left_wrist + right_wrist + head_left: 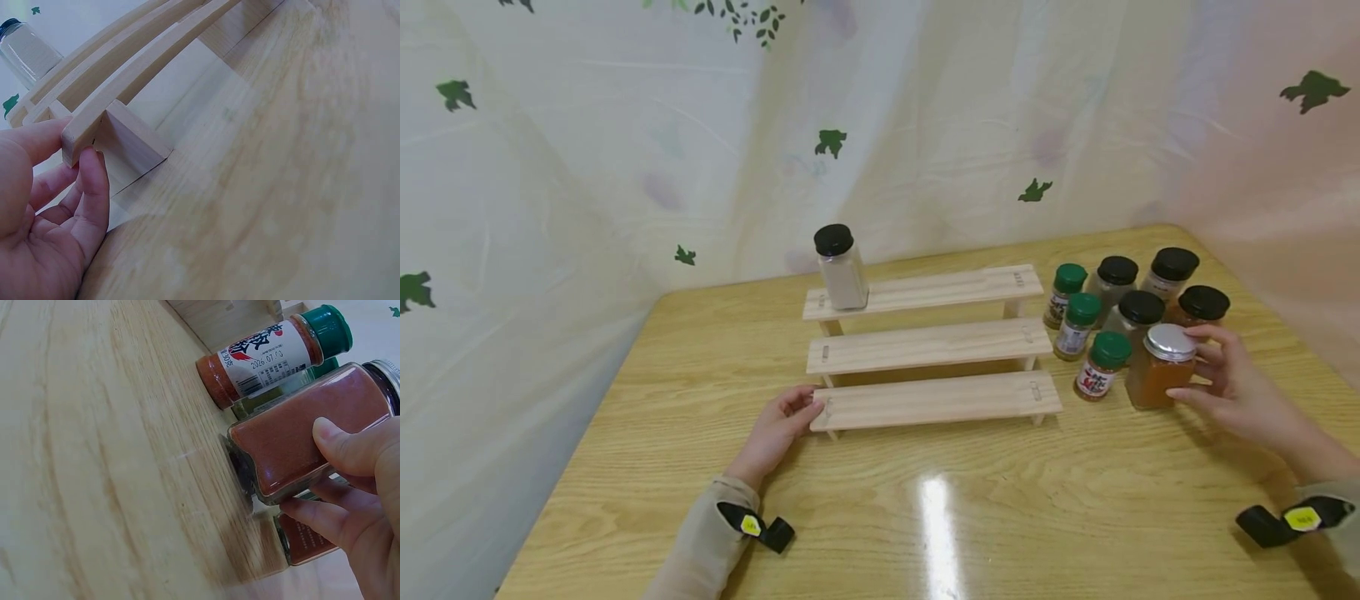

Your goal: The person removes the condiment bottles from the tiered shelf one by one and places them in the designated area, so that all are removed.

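My left hand pinches the left end of the lowest step of a three-tier wooden spice rack. In the left wrist view the thumb lies over the board and a fingertip presses from below. My right hand grips a square glass spice jar with a silver lid and orange-red powder inside. Thumb and fingers hold the jar's sides in the right wrist view, close over the table. A clear jar of pale powder with a black lid stands on the left of the top step.
Left of the held jar stands a green-capped shaker of red powder, with two more green-capped shakers behind. Several black-lidded jars crowd behind the held jar. A leaf-print curtain hangs beyond the wooden table.
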{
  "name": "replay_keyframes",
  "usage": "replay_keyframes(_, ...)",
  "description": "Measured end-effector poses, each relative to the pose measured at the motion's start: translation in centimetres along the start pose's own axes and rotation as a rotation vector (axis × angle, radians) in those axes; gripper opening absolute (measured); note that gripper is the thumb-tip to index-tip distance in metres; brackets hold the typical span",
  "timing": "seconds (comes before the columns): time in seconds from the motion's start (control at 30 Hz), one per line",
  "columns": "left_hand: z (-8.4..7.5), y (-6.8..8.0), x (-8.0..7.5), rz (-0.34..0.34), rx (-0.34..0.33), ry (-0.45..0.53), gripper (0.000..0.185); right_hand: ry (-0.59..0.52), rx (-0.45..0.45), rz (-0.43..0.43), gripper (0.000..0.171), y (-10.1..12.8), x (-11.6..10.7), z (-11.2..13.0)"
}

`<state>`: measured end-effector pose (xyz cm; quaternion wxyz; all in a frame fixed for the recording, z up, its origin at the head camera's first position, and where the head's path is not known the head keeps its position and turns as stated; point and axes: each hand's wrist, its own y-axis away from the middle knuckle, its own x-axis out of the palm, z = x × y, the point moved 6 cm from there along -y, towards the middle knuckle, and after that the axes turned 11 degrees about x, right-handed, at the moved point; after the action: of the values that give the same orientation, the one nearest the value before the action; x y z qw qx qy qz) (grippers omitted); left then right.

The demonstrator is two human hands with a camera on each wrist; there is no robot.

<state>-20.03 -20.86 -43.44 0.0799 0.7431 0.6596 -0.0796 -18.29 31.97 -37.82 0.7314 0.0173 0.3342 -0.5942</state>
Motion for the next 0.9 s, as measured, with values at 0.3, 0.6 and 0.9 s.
replay_keyframes(0.3, 0.03, -0.02, 0.01, 0.002, 0.001, 0.013, 0.038, -0.115, -0.06, 0.01, 0.075, 0.05, -0.07, 0.1)
replay_keyframes(0.6, 0.1, 0.02, 0.06, 0.002, -0.001, 0.01, 0.038, -0.054, -0.084, 0.0, 0.075, 0.12, -0.02, 0.26)
replay_keyframes(0.9, 0.03, 0.06, 0.02, 0.013, 0.0, 0.019, 0.039, 0.126, 0.03, -0.01, 0.083, -0.4, -0.93, 0.9)
